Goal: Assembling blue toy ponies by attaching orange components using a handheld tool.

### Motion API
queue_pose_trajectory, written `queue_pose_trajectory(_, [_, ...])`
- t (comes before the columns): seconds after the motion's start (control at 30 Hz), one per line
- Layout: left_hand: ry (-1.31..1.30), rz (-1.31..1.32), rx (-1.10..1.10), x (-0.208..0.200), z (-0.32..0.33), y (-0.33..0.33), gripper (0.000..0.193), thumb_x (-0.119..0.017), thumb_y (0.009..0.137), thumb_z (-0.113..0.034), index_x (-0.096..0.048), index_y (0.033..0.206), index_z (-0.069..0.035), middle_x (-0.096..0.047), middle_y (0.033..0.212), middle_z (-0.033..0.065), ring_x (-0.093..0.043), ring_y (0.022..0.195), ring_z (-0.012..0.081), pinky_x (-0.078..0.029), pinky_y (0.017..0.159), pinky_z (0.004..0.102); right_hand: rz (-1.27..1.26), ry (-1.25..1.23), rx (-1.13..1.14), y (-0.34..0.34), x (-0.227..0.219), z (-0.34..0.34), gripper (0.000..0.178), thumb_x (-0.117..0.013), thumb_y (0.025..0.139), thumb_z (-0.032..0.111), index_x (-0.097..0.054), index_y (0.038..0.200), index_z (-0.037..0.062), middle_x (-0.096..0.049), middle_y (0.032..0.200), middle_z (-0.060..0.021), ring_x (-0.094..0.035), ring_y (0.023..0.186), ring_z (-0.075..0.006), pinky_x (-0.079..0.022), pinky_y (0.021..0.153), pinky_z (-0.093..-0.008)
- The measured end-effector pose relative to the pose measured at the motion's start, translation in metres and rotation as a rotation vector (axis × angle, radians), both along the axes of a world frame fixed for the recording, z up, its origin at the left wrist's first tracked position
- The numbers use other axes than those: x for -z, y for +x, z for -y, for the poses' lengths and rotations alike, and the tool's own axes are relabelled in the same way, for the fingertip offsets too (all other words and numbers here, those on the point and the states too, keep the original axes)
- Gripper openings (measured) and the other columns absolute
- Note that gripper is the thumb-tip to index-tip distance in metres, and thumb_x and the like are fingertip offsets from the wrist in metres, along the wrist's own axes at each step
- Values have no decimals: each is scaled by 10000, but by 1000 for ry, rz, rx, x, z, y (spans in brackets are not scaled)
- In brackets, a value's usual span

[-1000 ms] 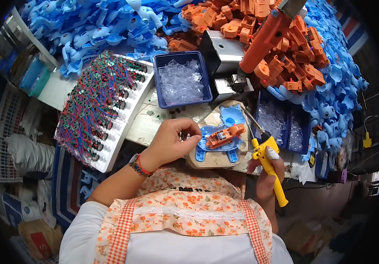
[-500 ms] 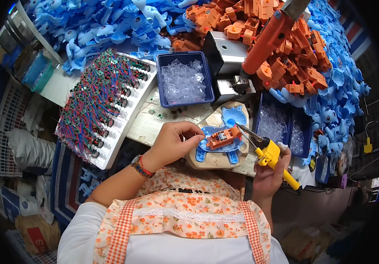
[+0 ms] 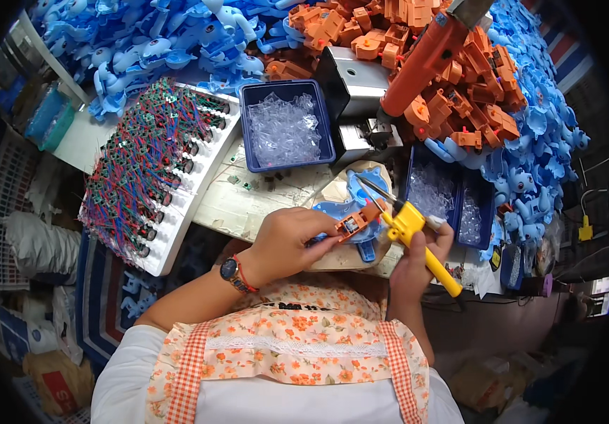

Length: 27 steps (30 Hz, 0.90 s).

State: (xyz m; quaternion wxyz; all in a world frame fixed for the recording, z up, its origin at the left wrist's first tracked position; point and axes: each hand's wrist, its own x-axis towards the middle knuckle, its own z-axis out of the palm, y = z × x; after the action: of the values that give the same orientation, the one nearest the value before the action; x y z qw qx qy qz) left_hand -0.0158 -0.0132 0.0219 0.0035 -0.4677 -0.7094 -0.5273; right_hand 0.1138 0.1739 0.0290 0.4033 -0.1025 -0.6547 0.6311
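My left hand (image 3: 292, 239) is closed at the near left end of an orange plastic housing (image 3: 352, 225), its thumb and fingers pinching there. Small electronic parts show inside that housing, which sits over a blue animal-shaped shell (image 3: 333, 208). A cream-coloured fixture block (image 3: 336, 191) cradles the shell. In my right hand (image 3: 419, 260) is a yellow soldering iron (image 3: 406, 223) with a trigger-like body. Its metal tip and a thin guide tube point up and left, over the shell and just beyond the housing. Whether the tip touches anything cannot be made out.
A white foam tray (image 3: 177, 233) of wired circuit boards stands at left. Blue bins hold clear plastic pieces, one (image 3: 287, 167) behind the fixture, others at right. Orange housings (image 3: 485, 92) and blue shells (image 3: 156, 49) are heaped behind. A red-orange tool (image 3: 421, 67) hangs over a metal block.
My left hand has come nearer to me and closed at the orange housing's end. My right hand has shifted left with the soldering iron, bringing it over the shell.
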Motion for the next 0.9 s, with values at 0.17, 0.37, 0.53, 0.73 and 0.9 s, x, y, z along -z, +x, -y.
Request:
queue_pose_trajectory(0.17, [25,-95,8,-3,-2,5,101,-769,751,-88,-699,823,-74,-717,897,92,-685,734,253,-534,632,342,-1,-50,-76,-12,2,9,380,-555,955,54,-394,1297,19,-575,1130,-111,-575,1047,-162,-461,935,-300])
queue_pose_trajectory(0.37, [21,-318,-54,-2,-5,12,122,-790,729,-113,-690,797,-104,-713,880,45,-654,660,203,-451,529,324,-10,-55,-65,-13,4,2,352,-556,970,93,-403,1283,38,-576,1157,-112,-576,1045,-165,-481,885,-291])
queue_pose_trajectory(0.53, [42,-355,-96,3,-3,17,102,-757,735,-130,-675,794,-121,-684,870,4,-629,657,181,-427,543,310,-75,-213,-66,-23,-3,8,348,-604,940,60,-410,1226,23,-607,1084,-108,-585,986,-133,-464,879,-275])
queue_pose_trajectory(0.73, [48,-333,-102,-2,-10,12,137,-787,707,-101,-691,805,-111,-718,913,26,-644,646,192,-433,536,318,-102,-176,-122,-31,-10,9,363,-593,940,48,-412,1254,32,-590,1111,-106,-577,1020,-147,-463,907,-291])
queue_pose_trajectory(0.9, [-11,-227,-108,-7,-15,14,114,-771,715,-82,-693,796,-98,-726,909,42,-672,695,221,-481,599,333,-40,-111,-93,-28,-6,0,366,-585,927,33,-429,1258,29,-592,1116,-104,-568,1043,-145,-429,957,-302])
